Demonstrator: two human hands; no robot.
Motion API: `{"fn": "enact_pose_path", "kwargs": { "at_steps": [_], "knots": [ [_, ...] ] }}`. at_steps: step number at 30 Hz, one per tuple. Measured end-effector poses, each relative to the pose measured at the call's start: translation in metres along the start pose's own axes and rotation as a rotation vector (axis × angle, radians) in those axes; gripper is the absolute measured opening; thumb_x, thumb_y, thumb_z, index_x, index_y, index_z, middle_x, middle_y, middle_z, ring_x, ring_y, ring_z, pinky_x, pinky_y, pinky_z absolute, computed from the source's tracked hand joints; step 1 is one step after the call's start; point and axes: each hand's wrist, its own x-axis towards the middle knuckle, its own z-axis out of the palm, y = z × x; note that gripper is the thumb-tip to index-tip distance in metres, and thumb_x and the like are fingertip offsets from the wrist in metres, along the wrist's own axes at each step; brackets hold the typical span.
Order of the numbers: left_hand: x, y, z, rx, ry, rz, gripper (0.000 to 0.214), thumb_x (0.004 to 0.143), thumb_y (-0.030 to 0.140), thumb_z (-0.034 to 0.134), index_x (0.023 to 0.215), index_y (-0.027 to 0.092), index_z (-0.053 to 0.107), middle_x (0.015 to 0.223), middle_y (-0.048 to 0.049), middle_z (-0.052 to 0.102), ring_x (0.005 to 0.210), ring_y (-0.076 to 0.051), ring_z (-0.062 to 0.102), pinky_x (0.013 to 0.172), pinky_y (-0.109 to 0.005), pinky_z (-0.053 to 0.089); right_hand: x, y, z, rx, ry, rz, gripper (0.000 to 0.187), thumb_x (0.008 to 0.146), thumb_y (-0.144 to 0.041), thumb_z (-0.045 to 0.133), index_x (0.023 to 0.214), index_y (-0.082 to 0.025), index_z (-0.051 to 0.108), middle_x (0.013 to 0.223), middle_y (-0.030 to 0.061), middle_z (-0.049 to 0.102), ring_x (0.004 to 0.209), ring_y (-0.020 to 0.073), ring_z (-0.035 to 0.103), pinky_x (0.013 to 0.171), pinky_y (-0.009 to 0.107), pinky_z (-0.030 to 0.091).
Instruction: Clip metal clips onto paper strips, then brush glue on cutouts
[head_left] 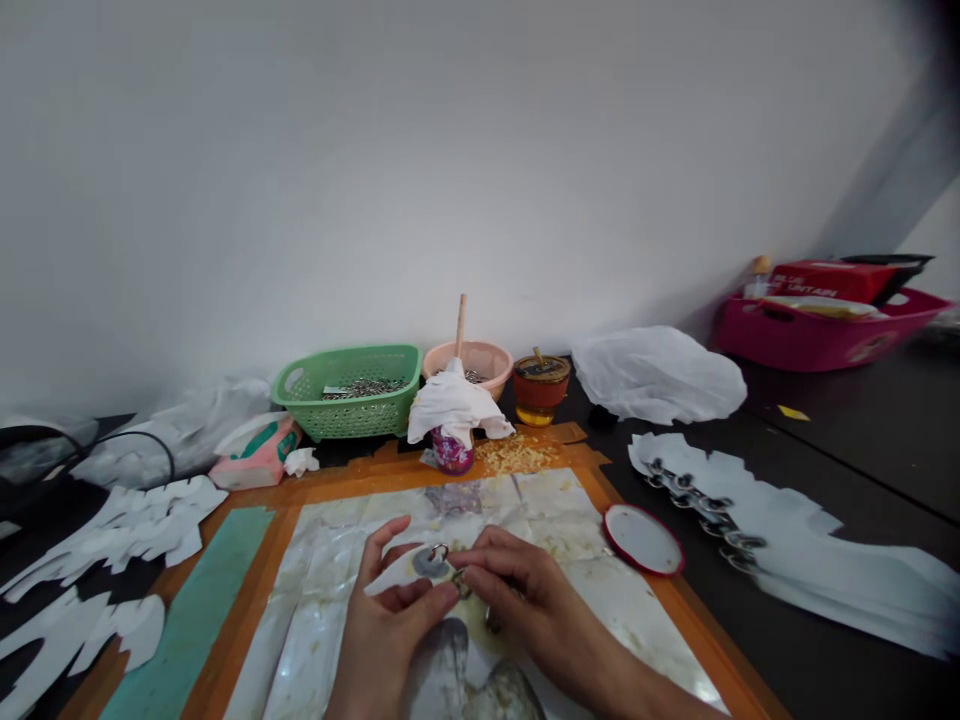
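- Along the wall: green plastic basket (345, 410) of metal rings, pink bowl (457, 360) with a wooden stick upright in it, white cloth (454, 405) draped over a printed can (452, 453), amber jar (540, 390).
- Yellow crumbs (516, 455) lie in front of the jar, on the orange board (592, 470).
- Right of the board, on the dark bench (847, 450): red-rimmed lid (643, 540), near my right hand; stack of white cutouts (817, 565) with metal rings along one edge.
- Left of the board: more white cutouts (97, 535), pink tissue box (255, 455).
- Far right: pink tub (825, 335) with a red box (832, 280) in it.
- Under my hands: worn plastic sheet (517, 510), taped to the board.
- Left hand (390, 610): fingers curled, narrow pinch on a white cutout (397, 572), held over the sheet. Metal ring (439, 552) sits at its edge.
- Right hand (525, 600): thumb and fingers closed narrow on a small metal clip (461, 583), right beside that ring.
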Motion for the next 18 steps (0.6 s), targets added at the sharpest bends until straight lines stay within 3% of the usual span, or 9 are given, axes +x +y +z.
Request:
{"fn": "enact_pose_path", "kwargs": {
  "at_steps": [6, 9, 13, 16, 18],
  "knots": [
    [-0.007, 0.006, 0.008, -0.085, -0.043, 0.042, 0.094, 0.054, 0.027, 0.096, 0.132, 0.025, 0.046, 0.09, -0.0022, 0.076, 0.067, -0.016, 0.07, 0.063, -0.024, 0.052, 0.002, 0.006, 0.003, 0.186, 0.013, 0.126, 0.048, 0.087, -0.063, 0.064, 0.095, -0.019, 0.079, 0.089, 0.0058, 0.066, 0.082, 0.019, 0.058, 0.077, 0.032, 0.044],
    [-0.013, 0.01, 0.012, -0.161, -0.055, 0.035, 0.094, 0.052, 0.024, 0.095, 0.132, 0.024, 0.045, 0.098, -0.0051, 0.077, 0.072, -0.02, 0.072, 0.068, -0.029, 0.055, 0.003, 0.008, 0.008, 0.406, 0.044, 0.262, 0.046, 0.077, -0.061, 0.077, 0.094, -0.019, 0.071, 0.08, 0.0006, 0.064, 0.068, 0.0131, 0.054, 0.065, 0.026, 0.041],
    [-0.019, 0.012, 0.012, -0.215, -0.07, -0.004, 0.087, 0.051, 0.023, 0.094, 0.127, 0.024, 0.051, 0.096, -0.004, 0.077, 0.075, -0.023, 0.073, 0.07, -0.032, 0.056, 0.003, 0.012, 0.014, 0.52, 0.075, 0.279, 0.051, 0.067, -0.058, 0.085, 0.079, -0.019, 0.055, 0.067, -0.0052, 0.054, 0.055, 0.008, 0.044, 0.053, 0.021, 0.032],
    [-0.017, 0.011, 0.01, -0.21, -0.026, -0.057, 0.082, 0.051, 0.023, 0.092, 0.124, 0.022, 0.055, 0.09, -0.0035, 0.077, 0.077, -0.027, 0.075, 0.068, -0.033, 0.056, 0.003, 0.017, 0.017, 0.433, 0.065, 0.282, 0.046, 0.075, -0.059, 0.079, 0.08, -0.02, 0.054, 0.058, -0.0076, 0.048, 0.049, 0.0078, 0.039, 0.048, 0.02, 0.029],
    [-0.014, 0.01, 0.009, -0.213, 0.006, -0.094, 0.08, 0.053, 0.024, 0.091, 0.125, 0.021, 0.058, 0.089, -0.0042, 0.077, 0.079, -0.028, 0.076, 0.07, -0.035, 0.056, 0.001, 0.018, 0.017, 0.295, 0.118, 0.193, 0.035, 0.086, -0.052, 0.07, 0.084, -0.02, 0.059, 0.062, -0.0051, 0.051, 0.054, 0.01, 0.046, 0.05, 0.021, 0.034]
  ]
}}
